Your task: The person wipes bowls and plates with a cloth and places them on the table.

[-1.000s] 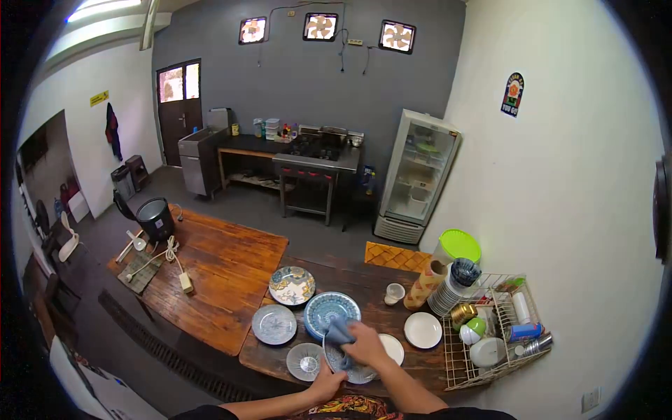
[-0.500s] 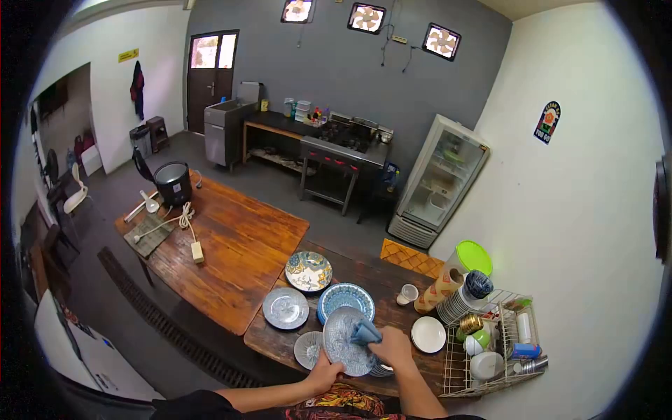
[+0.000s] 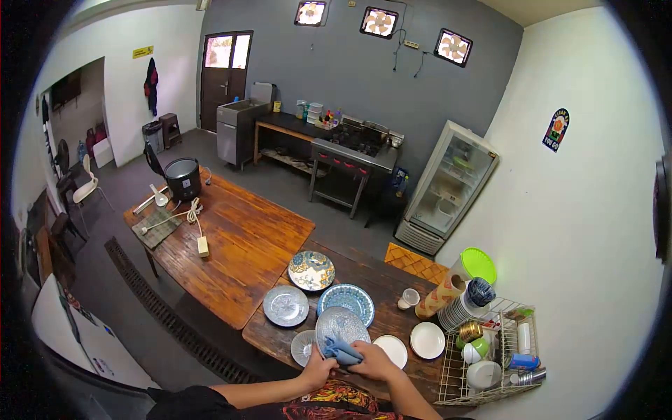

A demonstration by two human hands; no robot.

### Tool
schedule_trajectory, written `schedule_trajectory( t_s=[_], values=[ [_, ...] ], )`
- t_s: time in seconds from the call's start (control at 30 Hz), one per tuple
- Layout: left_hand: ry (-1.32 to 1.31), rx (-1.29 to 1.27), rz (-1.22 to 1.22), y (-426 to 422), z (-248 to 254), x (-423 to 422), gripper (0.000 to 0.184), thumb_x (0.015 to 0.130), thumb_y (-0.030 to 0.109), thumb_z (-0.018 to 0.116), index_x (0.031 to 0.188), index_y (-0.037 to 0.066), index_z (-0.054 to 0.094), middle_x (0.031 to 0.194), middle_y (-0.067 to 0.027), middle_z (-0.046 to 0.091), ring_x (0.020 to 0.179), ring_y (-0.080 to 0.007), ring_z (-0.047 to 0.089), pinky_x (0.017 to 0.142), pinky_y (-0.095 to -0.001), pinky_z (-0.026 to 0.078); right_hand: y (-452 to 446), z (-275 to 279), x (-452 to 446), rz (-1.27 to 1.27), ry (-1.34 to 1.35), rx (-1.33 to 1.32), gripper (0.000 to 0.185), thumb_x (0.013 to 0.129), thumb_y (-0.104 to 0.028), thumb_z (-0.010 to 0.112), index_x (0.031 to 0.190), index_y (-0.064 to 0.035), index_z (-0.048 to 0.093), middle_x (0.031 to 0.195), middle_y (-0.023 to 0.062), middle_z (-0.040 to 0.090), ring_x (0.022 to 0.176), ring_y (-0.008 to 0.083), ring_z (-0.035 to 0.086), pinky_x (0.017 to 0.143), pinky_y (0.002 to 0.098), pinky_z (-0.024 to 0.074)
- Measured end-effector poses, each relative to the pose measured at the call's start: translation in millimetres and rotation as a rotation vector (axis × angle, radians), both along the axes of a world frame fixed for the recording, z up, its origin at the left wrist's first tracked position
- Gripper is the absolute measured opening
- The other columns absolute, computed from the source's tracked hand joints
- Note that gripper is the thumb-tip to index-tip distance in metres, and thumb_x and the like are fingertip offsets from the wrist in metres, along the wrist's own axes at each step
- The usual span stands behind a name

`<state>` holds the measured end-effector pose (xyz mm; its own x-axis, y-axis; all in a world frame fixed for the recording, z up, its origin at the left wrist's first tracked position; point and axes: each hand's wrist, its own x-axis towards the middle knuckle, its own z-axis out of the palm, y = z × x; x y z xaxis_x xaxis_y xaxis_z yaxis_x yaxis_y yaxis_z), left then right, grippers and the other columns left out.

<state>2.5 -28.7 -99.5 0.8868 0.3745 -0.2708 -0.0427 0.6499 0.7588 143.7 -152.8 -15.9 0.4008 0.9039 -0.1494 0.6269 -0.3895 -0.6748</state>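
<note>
My left hand (image 3: 319, 369) is closed at the near left edge of a grey-blue patterned plate (image 3: 343, 322), which is held tilted above the table. A blue cloth (image 3: 341, 351) is bunched in my right hand (image 3: 374, 361) over the plate's near rim, and it hides part of that edge. Just beyond the held plate is a blue patterned plate (image 3: 355, 292). To the left lie a pale blue-grey plate (image 3: 285, 306) and a clear glass bowl (image 3: 302, 344). A floral plate (image 3: 311, 270) sits farther back. White plates (image 3: 394, 350) are partly hidden behind my right hand.
A white plate (image 3: 427, 340) and a wire dish rack (image 3: 455, 378) with cups stand to the right, beside stacked plates (image 3: 455, 313) and a clear cup (image 3: 408, 298). A rice cooker (image 3: 183, 183) and a white extension cord (image 3: 203, 246) are on the left table.
My right hand has brought the cloth from the plate's upper right down to its near rim, close to my left hand. The plate has shifted slightly, uncovering white plates on the right.
</note>
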Motion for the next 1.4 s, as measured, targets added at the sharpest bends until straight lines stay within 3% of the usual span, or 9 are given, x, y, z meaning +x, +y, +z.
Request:
schedule_trajectory(
  t_s=[0.17,0.23,0.33,0.57,0.77,0.9,1.07,1.17,1.4],
  values=[
    [-0.046,0.111,-0.042,-19,1,18,0.057,0.079,-0.003,0.053,0.133,0.005,0.038,0.099,-0.0116,0.060,0.069,-0.0154,0.055,0.056,-0.0253,0.045,-41,-13,46,-0.004,-0.289,-0.043,0.029,0.075,-0.024,0.070,0.101,-0.0104,0.073,0.102,0.0097,0.068,0.088,0.0344,0.063,0.075,0.0409,0.0495],
    [-0.106,0.174,-0.072,-30,-7,24,0.060,0.077,-0.004,0.052,0.135,0.006,0.042,0.103,-0.0093,0.062,0.074,-0.0163,0.057,0.059,-0.0254,0.047,-47,-4,54,-0.402,-0.383,-0.100,0.027,0.076,-0.024,0.067,0.099,-0.0102,0.073,0.100,0.0112,0.066,0.088,0.0359,0.063,0.075,0.0427,0.0499],
    [-0.131,0.252,-0.024,-50,-5,35,0.058,0.078,-0.003,0.052,0.133,0.006,0.040,0.097,-0.0104,0.061,0.067,-0.0150,0.054,0.055,-0.0241,0.044,-46,2,60,-0.443,-0.420,-0.055,0.032,0.077,-0.024,0.066,0.103,-0.0077,0.071,0.098,0.0122,0.064,0.088,0.0369,0.062,0.076,0.0442,0.0501],
    [-0.083,0.096,0.026,-64,-1,44,0.056,0.078,-0.002,0.050,0.132,0.009,0.040,0.088,-0.0105,0.059,0.057,-0.0132,0.051,0.049,-0.0222,0.040,-41,23,20,-0.004,-0.211,0.270,0.033,0.076,-0.022,0.067,0.108,-0.0134,0.069,0.106,0.0065,0.064,0.089,0.0348,0.062,0.075,0.0418,0.0503],
    [-0.058,0.021,0.103,-71,12,43,0.054,0.078,-0.002,0.048,0.130,0.011,0.042,0.084,-0.0085,0.059,0.055,-0.0122,0.049,0.046,-0.0214,0.037,-92,5,56,0.042,-0.309,-0.004,0.027,0.074,-0.022,0.068,0.098,-0.0106,0.072,0.104,0.0070,0.066,0.089,0.0341,0.063,0.075,0.0409,0.0500],
    [-0.089,-0.116,-0.016,-79,46,38,0.061,0.077,-0.007,0.047,0.135,0.011,0.039,0.105,-0.0141,0.059,0.080,-0.0281,0.064,0.068,-0.0390,0.061,-100,22,72,-0.314,-0.327,-0.165,0.032,0.074,-0.025,0.067,0.098,-0.0043,0.070,0.102,0.0126,0.066,0.089,0.0376,0.062,0.076,0.0442,0.0502],
    [-0.084,-0.013,-0.019,-94,46,42,0.060,0.077,-0.005,0.046,0.135,0.010,0.035,0.104,-0.0158,0.058,0.071,-0.0241,0.062,0.056,-0.0335,0.059,-59,-5,79,-0.433,-0.330,0.187,0.032,0.076,-0.027,0.065,0.096,-0.0022,0.068,0.097,0.0177,0.063,0.086,0.0401,0.061,0.077,0.0451,0.0499],
    [-0.075,-0.072,-0.007,-89,27,39,0.064,0.076,-0.007,0.044,0.137,0.011,0.034,0.109,-0.0168,0.057,0.079,-0.0284,0.063,0.061,-0.0398,0.061,-36,-17,63,-0.263,-0.317,0.337,0.033,0.077,-0.027,0.065,0.098,-0.0022,0.066,0.097,0.0175,0.063,0.086,0.0399,0.060,0.076,0.0451,0.0496],
    [-0.027,-0.057,0.129,-91,27,24,0.070,0.075,-0.009,0.043,0.140,0.013,0.033,0.117,-0.0190,0.057,0.088,-0.0338,0.065,0.064,-0.0458,0.063,-79,11,47,0.262,-0.158,-0.003,0.034,0.074,-0.025,0.069,0.101,-0.0052,0.067,0.101,0.0130,0.065,0.090,0.0347,0.061,0.080,0.0403,0.0496]
  ],
)
